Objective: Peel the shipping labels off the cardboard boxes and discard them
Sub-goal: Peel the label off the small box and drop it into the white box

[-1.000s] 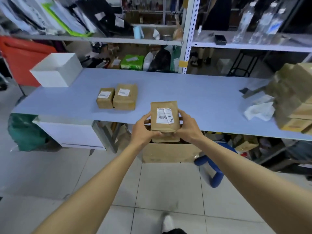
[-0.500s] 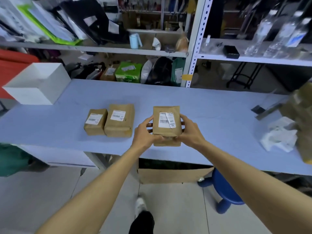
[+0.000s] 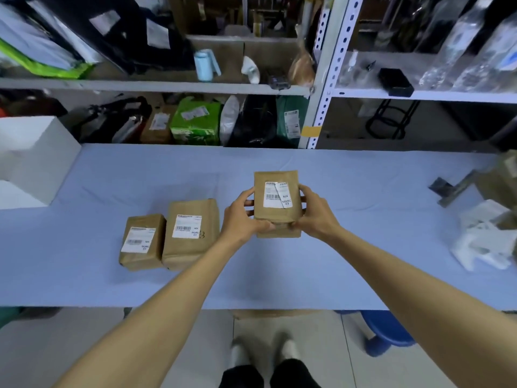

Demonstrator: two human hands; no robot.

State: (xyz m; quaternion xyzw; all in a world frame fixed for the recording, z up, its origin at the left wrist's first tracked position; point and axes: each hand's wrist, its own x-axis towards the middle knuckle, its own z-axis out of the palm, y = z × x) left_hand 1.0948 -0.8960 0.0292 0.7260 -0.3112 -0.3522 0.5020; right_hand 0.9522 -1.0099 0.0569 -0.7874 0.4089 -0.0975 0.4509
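Observation:
I hold a brown cardboard box point(image 3: 277, 217) upright over the blue table point(image 3: 363, 247), tilted toward me. My left hand point(image 3: 242, 219) grips its left side and my right hand point(image 3: 314, 214) grips its right side. A white shipping label point(image 3: 277, 195) with a barcode is stuck on its face, creased down the middle. Left of it, two more brown boxes lie side by side on the table: a larger one point(image 3: 191, 233) and a smaller one point(image 3: 142, 242), each with a white label on top.
A white open box point(image 3: 30, 161) stands at the table's left end. Crumpled white paper point(image 3: 486, 242) and brown parcels point(image 3: 503, 180) lie at the right end. Cluttered metal shelves point(image 3: 319, 74) rise behind the table. A blue stool point(image 3: 389, 331) stands under the table's front edge.
I have stepped closer to the table and carried the box forward, so it is now above the tabletop. My grip on both sides is unchanged.

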